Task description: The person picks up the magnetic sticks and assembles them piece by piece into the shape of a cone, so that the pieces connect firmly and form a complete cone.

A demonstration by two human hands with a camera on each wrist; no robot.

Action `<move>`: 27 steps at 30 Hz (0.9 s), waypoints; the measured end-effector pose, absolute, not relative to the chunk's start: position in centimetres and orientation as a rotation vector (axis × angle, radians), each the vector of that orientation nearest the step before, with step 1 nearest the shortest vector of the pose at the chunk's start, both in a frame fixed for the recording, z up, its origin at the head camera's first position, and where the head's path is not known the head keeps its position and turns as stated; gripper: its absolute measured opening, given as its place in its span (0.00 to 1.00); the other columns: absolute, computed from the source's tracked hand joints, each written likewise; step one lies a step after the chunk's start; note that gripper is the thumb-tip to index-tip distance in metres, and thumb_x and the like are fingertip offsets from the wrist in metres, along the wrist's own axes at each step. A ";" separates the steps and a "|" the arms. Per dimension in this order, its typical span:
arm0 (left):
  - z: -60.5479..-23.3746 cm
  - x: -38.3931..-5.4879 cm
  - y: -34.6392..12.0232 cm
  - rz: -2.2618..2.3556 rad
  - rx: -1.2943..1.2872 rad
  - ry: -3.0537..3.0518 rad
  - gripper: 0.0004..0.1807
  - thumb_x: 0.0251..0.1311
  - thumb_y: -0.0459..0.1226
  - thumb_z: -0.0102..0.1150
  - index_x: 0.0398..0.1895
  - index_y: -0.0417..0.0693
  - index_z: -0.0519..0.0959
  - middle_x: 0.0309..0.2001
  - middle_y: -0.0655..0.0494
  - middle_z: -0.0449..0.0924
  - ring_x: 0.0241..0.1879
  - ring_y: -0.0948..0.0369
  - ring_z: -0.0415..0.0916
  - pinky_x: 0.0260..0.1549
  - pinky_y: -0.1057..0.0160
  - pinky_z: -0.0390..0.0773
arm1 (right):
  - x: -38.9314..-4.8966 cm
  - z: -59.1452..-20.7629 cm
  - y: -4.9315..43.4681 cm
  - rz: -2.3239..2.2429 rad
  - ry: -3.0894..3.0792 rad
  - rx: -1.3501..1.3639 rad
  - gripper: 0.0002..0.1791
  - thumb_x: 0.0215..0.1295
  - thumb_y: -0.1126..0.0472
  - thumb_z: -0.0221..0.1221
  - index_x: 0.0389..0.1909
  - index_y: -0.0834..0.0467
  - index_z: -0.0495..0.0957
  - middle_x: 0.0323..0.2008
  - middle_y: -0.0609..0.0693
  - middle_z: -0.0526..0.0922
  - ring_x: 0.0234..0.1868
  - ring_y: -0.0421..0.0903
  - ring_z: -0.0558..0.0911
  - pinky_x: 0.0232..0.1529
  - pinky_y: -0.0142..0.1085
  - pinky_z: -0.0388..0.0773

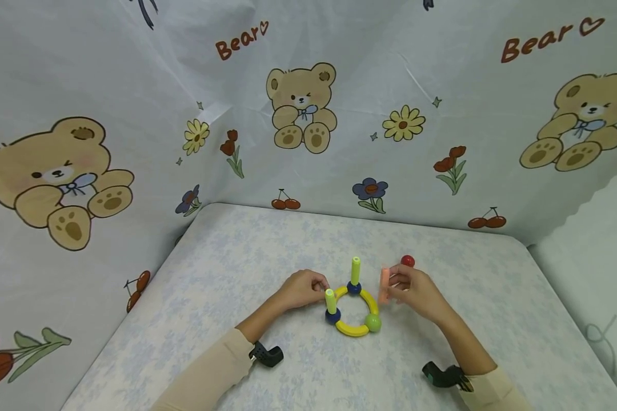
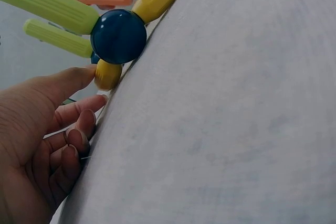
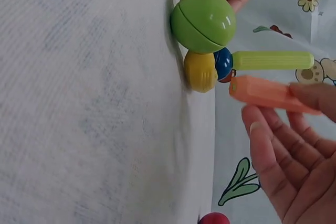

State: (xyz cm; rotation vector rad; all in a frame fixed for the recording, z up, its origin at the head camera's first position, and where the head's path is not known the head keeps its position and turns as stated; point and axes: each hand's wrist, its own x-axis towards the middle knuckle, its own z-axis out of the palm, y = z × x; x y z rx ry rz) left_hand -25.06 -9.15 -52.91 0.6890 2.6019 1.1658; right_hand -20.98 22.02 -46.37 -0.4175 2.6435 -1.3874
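A ring of yellow curved rods (image 1: 352, 330) lies on the table, joined by two dark blue balls (image 1: 354, 288) and a green ball (image 1: 373, 323). Two lime-green rods (image 1: 356, 271) stand upright on the blue balls. At the ring's left side, my left hand (image 1: 302, 289) pinches a yellow curved rod (image 2: 108, 75) between thumb and index finger. My right hand (image 1: 415, 290) holds an orange rod (image 1: 384, 285) roughly upright, just right of the ring and apart from it. Thumb and fingertips grip this rod in the right wrist view, its lower end (image 3: 237, 86) free.
Behind my right hand, a red ball (image 1: 408, 261) rests on the pale patterned tabletop (image 1: 267, 240). A hanging cloth printed with bears (image 1: 302, 108) borders the table at the back and left. Each wrist wears a black camera (image 1: 267, 355).
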 end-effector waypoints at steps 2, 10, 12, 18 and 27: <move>-52.9 -25.0 -9.1 1.172 0.689 2.597 0.02 0.62 0.43 0.70 0.33 0.59 0.87 0.17 0.64 0.75 0.14 0.67 0.66 0.16 0.69 0.66 | -20.9 -46.4 22.1 -1.398 2.584 -0.521 0.17 0.64 0.68 0.66 0.53 0.65 0.77 0.42 0.55 0.85 0.40 0.50 0.84 0.35 0.38 0.84; -52.6 -25.0 -9.1 1.183 0.688 2.609 0.02 0.62 0.43 0.71 0.32 0.59 0.86 0.17 0.64 0.76 0.13 0.67 0.67 0.15 0.69 0.67 | -20.7 -45.9 22.2 -1.355 2.487 -0.754 0.14 0.66 0.66 0.67 0.51 0.59 0.79 0.43 0.49 0.84 0.43 0.46 0.83 0.42 0.35 0.82; -52.6 -25.1 -9.1 1.176 0.694 2.616 0.02 0.62 0.43 0.71 0.32 0.59 0.87 0.17 0.64 0.76 0.14 0.67 0.67 0.16 0.69 0.67 | -20.6 -45.8 22.4 -1.353 2.456 -0.766 0.14 0.65 0.65 0.68 0.50 0.57 0.80 0.42 0.49 0.84 0.44 0.47 0.83 0.43 0.36 0.83; -52.6 -25.1 -9.1 1.177 0.703 2.614 0.02 0.62 0.43 0.70 0.32 0.59 0.87 0.17 0.64 0.76 0.14 0.66 0.67 0.17 0.68 0.67 | -20.8 -46.0 22.8 -1.339 2.335 -0.779 0.12 0.64 0.64 0.68 0.48 0.56 0.80 0.43 0.51 0.85 0.44 0.49 0.83 0.44 0.39 0.84; -52.9 -25.1 -9.1 1.192 0.692 2.595 0.02 0.63 0.43 0.70 0.33 0.59 0.86 0.17 0.63 0.77 0.13 0.65 0.68 0.15 0.68 0.67 | -20.9 -46.1 23.3 -1.363 2.215 -0.905 0.11 0.65 0.67 0.67 0.47 0.57 0.80 0.43 0.53 0.85 0.42 0.48 0.83 0.42 0.41 0.84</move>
